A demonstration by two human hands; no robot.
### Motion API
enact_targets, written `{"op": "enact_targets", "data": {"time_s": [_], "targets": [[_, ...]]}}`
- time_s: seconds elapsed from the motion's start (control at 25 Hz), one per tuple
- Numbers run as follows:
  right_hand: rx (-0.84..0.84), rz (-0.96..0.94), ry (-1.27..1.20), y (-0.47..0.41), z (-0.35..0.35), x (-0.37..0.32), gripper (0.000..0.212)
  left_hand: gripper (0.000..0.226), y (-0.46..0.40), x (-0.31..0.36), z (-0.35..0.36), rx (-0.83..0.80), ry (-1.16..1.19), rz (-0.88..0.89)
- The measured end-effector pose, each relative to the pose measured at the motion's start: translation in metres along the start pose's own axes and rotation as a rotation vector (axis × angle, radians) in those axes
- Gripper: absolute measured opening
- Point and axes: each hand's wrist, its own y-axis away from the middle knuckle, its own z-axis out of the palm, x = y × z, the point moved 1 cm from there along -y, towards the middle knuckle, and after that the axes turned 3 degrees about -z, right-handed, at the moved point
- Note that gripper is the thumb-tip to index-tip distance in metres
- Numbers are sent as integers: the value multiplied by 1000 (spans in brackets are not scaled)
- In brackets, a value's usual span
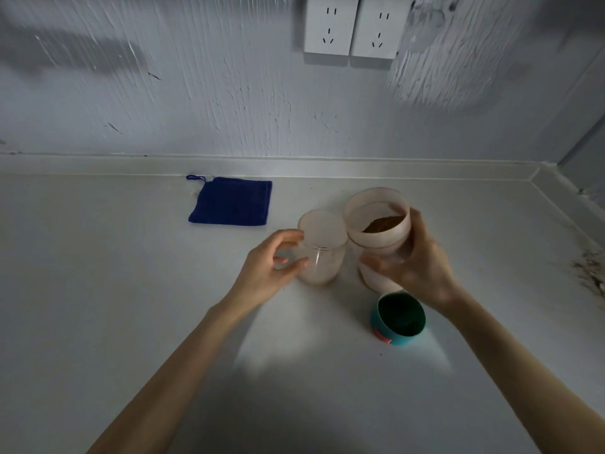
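Leaning with its open mouth tipped toward the person, the jar (379, 221) sits in the grip of the right hand (422, 267), whose fingers and thumb wrap its lower wall. A heap of brown powder (381, 223) lies against the lower side of the mouth, and I cannot tell whether the jar's base rests on the tabletop (131, 290) or is just off it. Just beside it on the left stands a glass (322, 247), upright, its rim almost touching the jar. The left hand (271, 267) curls round the glass's side, thumb and fingertips on it in a light hold. A teal lid (397, 319) lies upturned near the right wrist, and a blue cloth (230, 201) lies farther back, well apart, below two wall sockets (353, 27). The work looks like pouring powder into the glass, and the main risk is a spill. The jar's mouth is wider than the glass's, so a quick tilt could send the heap over the rim onto the tabletop. The light hold could also let the glass slide or tip if the jar knocks it, and the right wrist could nudge the lid.
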Motion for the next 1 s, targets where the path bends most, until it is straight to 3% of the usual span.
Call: {"op": "enact_targets", "data": {"time_s": [0.12, 0.28, 0.36, 0.56, 0.76, 1.0], "targets": [[-2, -10, 221, -24, -10, 2, 89, 76, -20, -11, 9, 54, -85, -57], [-107, -52, 447, -42, -7, 7, 93, 118, -36, -21, 24, -42, -76, -100], [-139, -86, 554, -47, -4, 9, 93, 127, -40, -24, 32, -43, -25, -110], [-170, -135, 704, -57, -4, 6, 91, 117, -49, -34, 43, -65, 44, -104], [-203, -190, 801, -61, -6, -2, 87, 93, -50, -34, 37, -22, 20, -32], [-251, -231, 932, -66, -13, -12, 85, 92, -50, -35, 35, -64, 12, -26]]}}
